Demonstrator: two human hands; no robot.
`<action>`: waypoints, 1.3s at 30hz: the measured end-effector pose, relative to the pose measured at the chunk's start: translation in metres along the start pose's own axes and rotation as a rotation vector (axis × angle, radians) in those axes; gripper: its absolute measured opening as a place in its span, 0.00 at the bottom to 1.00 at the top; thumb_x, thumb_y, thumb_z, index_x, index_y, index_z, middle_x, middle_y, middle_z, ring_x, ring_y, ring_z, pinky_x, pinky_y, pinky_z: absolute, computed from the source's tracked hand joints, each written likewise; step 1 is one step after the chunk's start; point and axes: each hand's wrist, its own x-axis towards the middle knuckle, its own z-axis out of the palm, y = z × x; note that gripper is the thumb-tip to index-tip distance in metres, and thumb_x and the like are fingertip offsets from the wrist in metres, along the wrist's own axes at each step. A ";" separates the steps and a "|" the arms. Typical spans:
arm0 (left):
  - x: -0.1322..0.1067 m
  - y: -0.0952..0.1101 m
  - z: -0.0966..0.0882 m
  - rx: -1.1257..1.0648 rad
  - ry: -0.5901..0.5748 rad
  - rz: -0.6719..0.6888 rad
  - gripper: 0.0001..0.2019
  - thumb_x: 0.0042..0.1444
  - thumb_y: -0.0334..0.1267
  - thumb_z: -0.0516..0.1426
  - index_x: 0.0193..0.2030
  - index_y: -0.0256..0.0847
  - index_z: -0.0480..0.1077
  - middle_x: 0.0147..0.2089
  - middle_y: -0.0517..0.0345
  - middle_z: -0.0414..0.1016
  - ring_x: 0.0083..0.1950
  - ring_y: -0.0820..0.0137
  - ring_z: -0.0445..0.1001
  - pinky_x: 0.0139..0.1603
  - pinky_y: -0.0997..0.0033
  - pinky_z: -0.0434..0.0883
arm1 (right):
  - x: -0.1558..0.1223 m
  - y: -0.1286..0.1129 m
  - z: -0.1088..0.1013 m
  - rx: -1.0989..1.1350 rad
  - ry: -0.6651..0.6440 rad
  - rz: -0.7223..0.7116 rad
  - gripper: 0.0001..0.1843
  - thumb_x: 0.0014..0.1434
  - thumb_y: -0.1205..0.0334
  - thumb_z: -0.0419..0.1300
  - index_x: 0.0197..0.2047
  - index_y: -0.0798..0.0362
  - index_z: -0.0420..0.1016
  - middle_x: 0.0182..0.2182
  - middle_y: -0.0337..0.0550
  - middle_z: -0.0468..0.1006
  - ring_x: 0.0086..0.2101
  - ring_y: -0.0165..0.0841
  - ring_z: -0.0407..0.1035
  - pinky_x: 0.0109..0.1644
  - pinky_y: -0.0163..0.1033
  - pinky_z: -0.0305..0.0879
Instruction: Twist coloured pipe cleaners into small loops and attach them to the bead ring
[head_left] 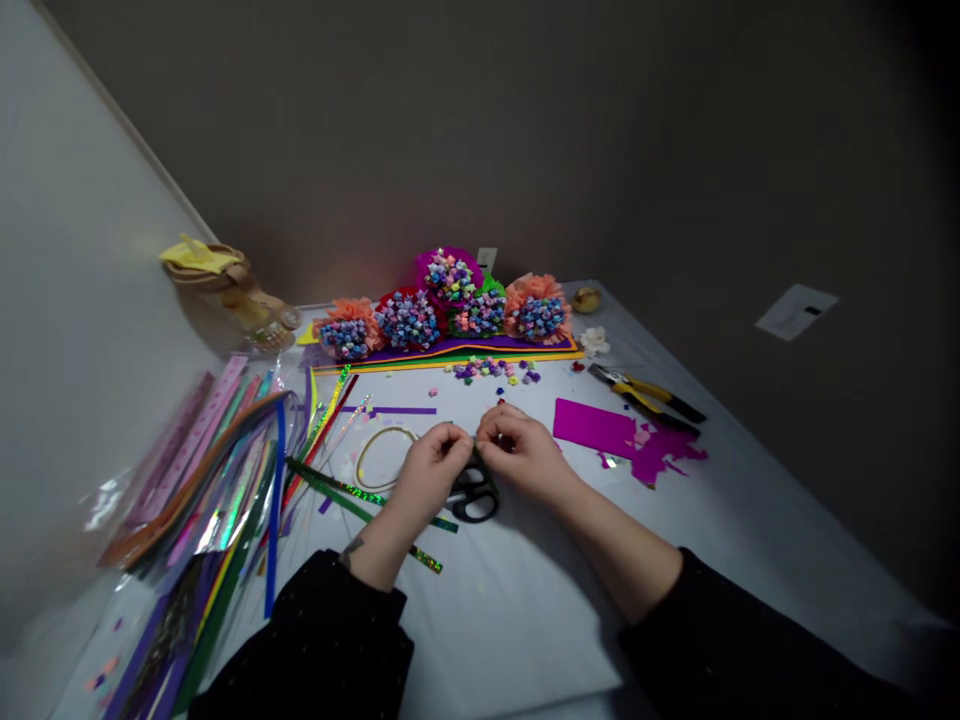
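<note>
My left hand (431, 465) and my right hand (525, 450) meet fingertip to fingertip over the middle of the table. Both are closed in a pinch, and whatever lies between the fingers is too small and hidden to make out. Beneath them lies a pair of scissors with black handles (476, 505), its blades partly covered by my hands. A thin gold-coloured hoop (360, 465) rests beside my left hand. Sparkly green paper strips (352, 490) pass under my left wrist. Small folded paper stars (495, 370) are scattered beyond my fingers.
Several bouquets of paper stars (409, 320) stand at the back on coloured sheets (450, 350). To the right are yellow-and-black pliers (649, 390) and torn magenta paper (600, 428). Bundles of paper strips in clear plastic (217, 470) fill the left, with a tan wicker-like object (236, 290) behind.
</note>
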 end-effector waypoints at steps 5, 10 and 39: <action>0.001 0.000 0.000 0.033 -0.009 0.011 0.07 0.53 0.39 0.54 0.28 0.38 0.64 0.24 0.66 0.60 0.26 0.75 0.60 0.28 0.77 0.59 | 0.001 0.000 0.000 -0.014 0.003 -0.022 0.06 0.49 0.72 0.55 0.23 0.53 0.68 0.28 0.40 0.69 0.30 0.30 0.64 0.34 0.36 0.60; 0.002 -0.002 -0.001 0.074 0.000 0.050 0.08 0.55 0.40 0.53 0.30 0.38 0.65 0.26 0.65 0.62 0.29 0.74 0.62 0.30 0.77 0.61 | 0.001 0.000 0.000 -0.038 -0.001 -0.021 0.06 0.51 0.71 0.55 0.24 0.53 0.67 0.28 0.40 0.69 0.30 0.31 0.64 0.34 0.36 0.61; -0.003 -0.003 -0.001 0.285 0.176 0.221 0.07 0.59 0.38 0.51 0.33 0.39 0.66 0.29 0.61 0.67 0.32 0.72 0.66 0.31 0.76 0.62 | -0.002 -0.002 0.005 0.062 0.010 -0.004 0.07 0.56 0.63 0.56 0.27 0.52 0.68 0.29 0.42 0.70 0.33 0.33 0.66 0.38 0.38 0.63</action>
